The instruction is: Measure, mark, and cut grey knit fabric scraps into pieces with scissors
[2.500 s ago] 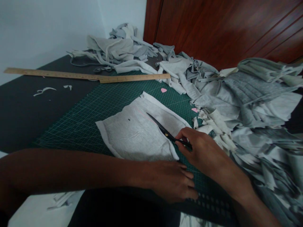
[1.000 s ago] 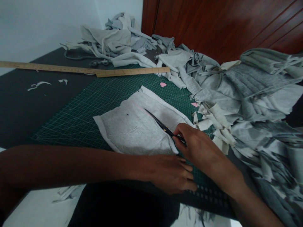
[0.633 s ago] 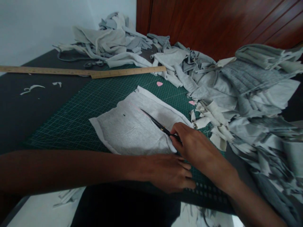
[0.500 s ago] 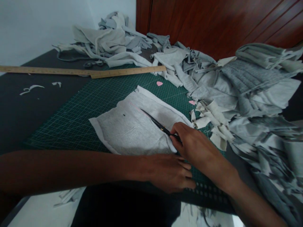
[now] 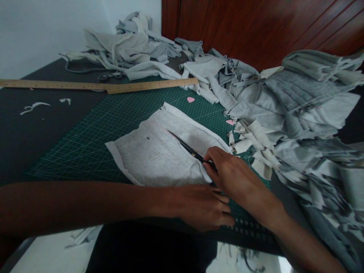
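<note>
A light grey piece of cloth (image 5: 142, 159) lies on a green cutting mat (image 5: 85, 144), with a small dark mark and a faint pink line on its surface. My right hand (image 5: 224, 165) is closed around the handles of black scissors (image 5: 186, 147). Their blades lie along the cloth, pointing up and left, tips near the pink line. Palm down, my left hand (image 5: 203, 207) rests at the near edge of the cloth, below the right hand. Its fingers are slightly apart and bent over the mat; its thumb is hidden.
A wooden ruler (image 5: 153, 86) lies across the back of the mat. Heaps of grey cloth (image 5: 247, 98) fill the back and right side. Cream scraps (image 5: 263, 151) sit right of the cloth, near a pink chip (image 5: 190, 99). White snippets (image 5: 35, 107) lie on the dark table at left.
The whole view has shifted very slightly. Both hands, the scissors and the cloth keep nearly the same places relative to each other.
</note>
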Demonstrator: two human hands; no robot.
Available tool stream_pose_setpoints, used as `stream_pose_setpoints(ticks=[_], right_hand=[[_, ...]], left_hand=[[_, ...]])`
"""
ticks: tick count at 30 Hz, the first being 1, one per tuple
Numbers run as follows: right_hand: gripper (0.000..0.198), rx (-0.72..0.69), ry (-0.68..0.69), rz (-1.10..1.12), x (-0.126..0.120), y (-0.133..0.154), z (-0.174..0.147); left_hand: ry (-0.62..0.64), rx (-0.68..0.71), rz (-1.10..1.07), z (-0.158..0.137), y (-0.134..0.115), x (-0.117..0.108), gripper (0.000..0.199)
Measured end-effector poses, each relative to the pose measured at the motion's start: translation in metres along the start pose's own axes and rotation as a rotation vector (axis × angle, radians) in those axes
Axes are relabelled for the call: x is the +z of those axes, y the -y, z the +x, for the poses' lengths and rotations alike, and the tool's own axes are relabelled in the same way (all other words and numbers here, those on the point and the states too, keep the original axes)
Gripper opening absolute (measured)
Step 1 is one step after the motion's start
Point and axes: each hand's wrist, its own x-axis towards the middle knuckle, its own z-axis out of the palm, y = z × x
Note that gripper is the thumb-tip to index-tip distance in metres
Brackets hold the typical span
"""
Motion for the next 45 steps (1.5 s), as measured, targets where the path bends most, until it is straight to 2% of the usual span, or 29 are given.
stream_pose_setpoints(ticks=[10, 16, 22, 29, 34, 36, 39, 42, 45], right_hand=[[0.009, -0.014, 0.0, -0.015, 0.002, 0.0, -0.002], [0.007, -0.007, -0.001, -0.027, 0.005, 0.001, -0.002], [0.009, 0.009, 0.015, 0.01, 0.005, 0.0, -0.001], [0.007, 0.011, 0.018, 0.11, 0.008, -0.007, 0.001], [0.011, 0.077, 0.108, 0.068, 0.004, -0.004, 0.003], [0.012, 0.075, 0.127, 0.048, 0.002, -0.005, 0.003], [0.012, 0.029, 0.119, 0.071, 0.001, -0.011, 0.004], [0.009, -0.03, 0.114, 0.151, 0.0, -0.021, 0.006], [0.007, -0.083, 0.126, 0.242, 0.001, -0.03, 0.009]], left_hand=[[0.025, 0.0, -0.014, 0.002, 0.001, -0.001, 0.005], [-0.02, 0.017, -0.012, 0.002, 0.002, 0.002, 0.005], [0.048, -0.013, 0.003, 0.001, 0.001, 0.0, 0.006], [0.006, -0.022, 0.003, 0.0, -0.001, -0.005, 0.003], [-0.019, -0.044, 0.039, 0.001, -0.004, -0.007, 0.003], [-0.055, -0.084, 0.056, 0.0, -0.005, -0.006, 0.004], [-0.094, -0.233, 0.078, 0.0, -0.009, -0.007, 0.016], [-0.061, -0.344, 0.121, 0.0, -0.014, -0.011, 0.031], [-0.009, -0.367, 0.226, -0.001, -0.02, -0.015, 0.036]])
